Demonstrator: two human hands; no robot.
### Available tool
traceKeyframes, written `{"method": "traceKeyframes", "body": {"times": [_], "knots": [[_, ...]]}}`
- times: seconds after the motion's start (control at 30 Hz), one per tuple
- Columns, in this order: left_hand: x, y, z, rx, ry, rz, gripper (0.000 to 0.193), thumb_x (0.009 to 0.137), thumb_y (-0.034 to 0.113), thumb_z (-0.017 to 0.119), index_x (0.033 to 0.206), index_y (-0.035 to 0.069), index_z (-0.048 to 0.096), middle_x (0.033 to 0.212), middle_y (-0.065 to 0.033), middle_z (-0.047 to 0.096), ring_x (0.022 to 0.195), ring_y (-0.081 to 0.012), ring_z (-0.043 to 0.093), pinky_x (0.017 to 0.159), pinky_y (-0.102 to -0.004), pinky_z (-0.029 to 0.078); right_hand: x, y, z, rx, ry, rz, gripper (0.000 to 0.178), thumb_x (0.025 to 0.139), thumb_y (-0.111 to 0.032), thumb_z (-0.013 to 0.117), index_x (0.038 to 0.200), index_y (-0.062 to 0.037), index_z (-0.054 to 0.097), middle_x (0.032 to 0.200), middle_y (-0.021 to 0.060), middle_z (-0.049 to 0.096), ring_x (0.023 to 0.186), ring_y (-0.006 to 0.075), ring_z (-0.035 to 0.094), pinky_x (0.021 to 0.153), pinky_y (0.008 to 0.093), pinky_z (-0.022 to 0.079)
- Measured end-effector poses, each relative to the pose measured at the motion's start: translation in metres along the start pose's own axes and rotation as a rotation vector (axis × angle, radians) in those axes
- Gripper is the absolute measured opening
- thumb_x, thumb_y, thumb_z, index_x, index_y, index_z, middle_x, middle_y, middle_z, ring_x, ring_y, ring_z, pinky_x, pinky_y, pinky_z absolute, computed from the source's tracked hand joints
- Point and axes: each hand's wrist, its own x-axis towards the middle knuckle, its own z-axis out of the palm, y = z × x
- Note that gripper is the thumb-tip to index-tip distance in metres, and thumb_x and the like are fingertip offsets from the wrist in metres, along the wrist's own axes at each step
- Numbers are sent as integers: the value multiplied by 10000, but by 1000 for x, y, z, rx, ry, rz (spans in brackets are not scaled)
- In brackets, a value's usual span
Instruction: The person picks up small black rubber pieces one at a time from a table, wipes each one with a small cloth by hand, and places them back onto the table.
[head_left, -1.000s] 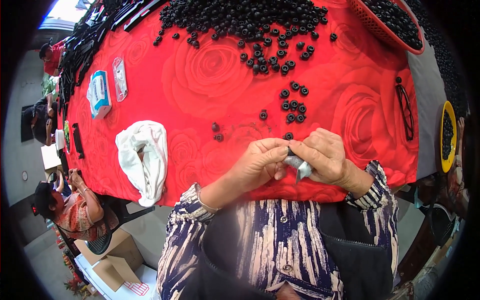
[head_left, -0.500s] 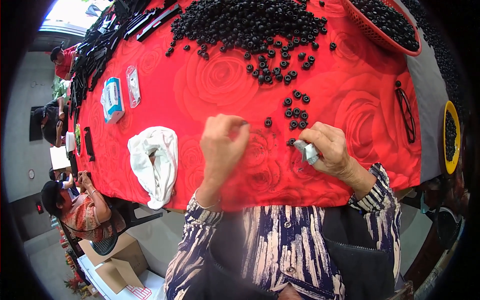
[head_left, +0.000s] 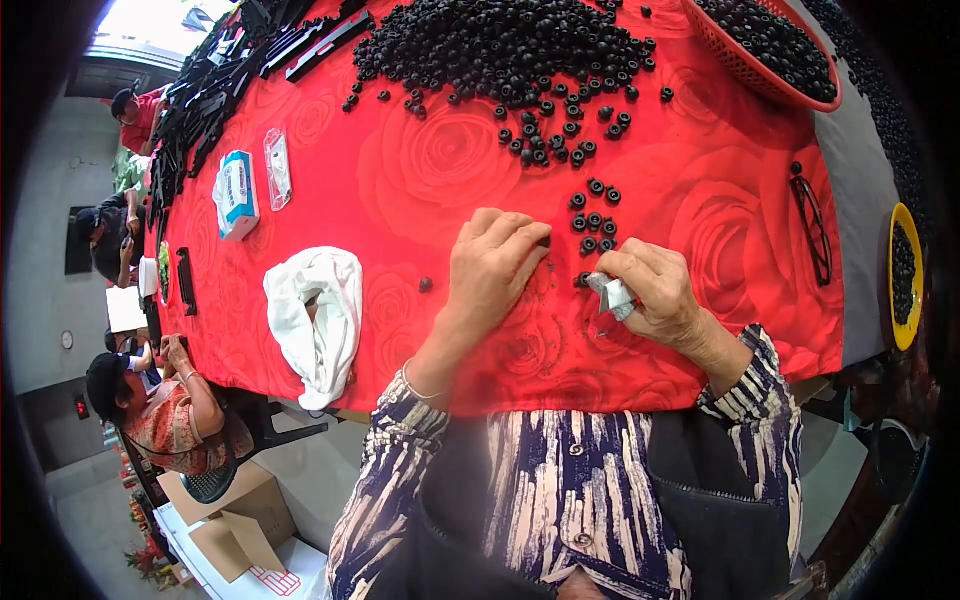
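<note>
My left hand (head_left: 490, 262) is at the middle of the red cloth, fingers drawn together and fingertips closed on a small black round part (head_left: 544, 242), mostly hidden. To its left lies a single black round part (head_left: 426, 285). My right hand (head_left: 655, 290) grips a small, flat grey-and-white wrapped piece (head_left: 613, 297); its exact kind cannot be made out. Just beside that piece, a black part (head_left: 582, 280) sits by the fingertips. Beyond both hands is a loose group of black round parts with holes (head_left: 594, 222).
A large heap of black parts (head_left: 500, 50) covers the far side. A red basket (head_left: 745, 70), eyeglasses (head_left: 815, 225) and a yellow tray (head_left: 893, 330) are at right. Leftward lie a white cloth (head_left: 290, 300), a tissue pack (head_left: 237, 195) and black strips (head_left: 200, 110). Other people sit at far left.
My left hand has moved right and come down onto the lone part near the group. A black part now lies to its left. My right hand has barely moved.
</note>
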Motion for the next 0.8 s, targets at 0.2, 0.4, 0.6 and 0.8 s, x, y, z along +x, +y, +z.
{"method": "traceKeyframes", "body": {"times": [0.2,0.4,0.6,0.8], "knots": [[-1,24,-13,-760,-7,-352,156,801,46,645,948,17,602,938,-87,628,791,-187,596,660,-289,491,1,-2,-4,46,12,-17,297,645,-68,708,905,-31,571,685,78,474,574,250,534,491,353,428],[-23,24,4,-1825,-249,-830,202,899,108,577,1045,-29,601,843,-82,641,659,-104,595,551,-222,502,2,-11,-1,164,-16,-70,427,638,-77,711,1045,-25,591,753,78,518,606,236,561,521,331,464],[-28,31,10,-1898,-268,-848,204,892,100,587,1045,-33,610,836,-69,633,650,-105,590,547,-224,498,-1,-8,0,239,-38,16,438,631,-41,693,1057,-17,593,786,80,529,647,231,581,539,331,475],[-25,30,7,-1905,-326,-897,213,871,71,609,1053,-40,596,837,-68,630,655,-109,589,549,-229,498,-1,-8,-3,246,-29,-23,440,612,-26,681,1047,-20,620,763,79,529,631,225,571,516,329,453]]}}
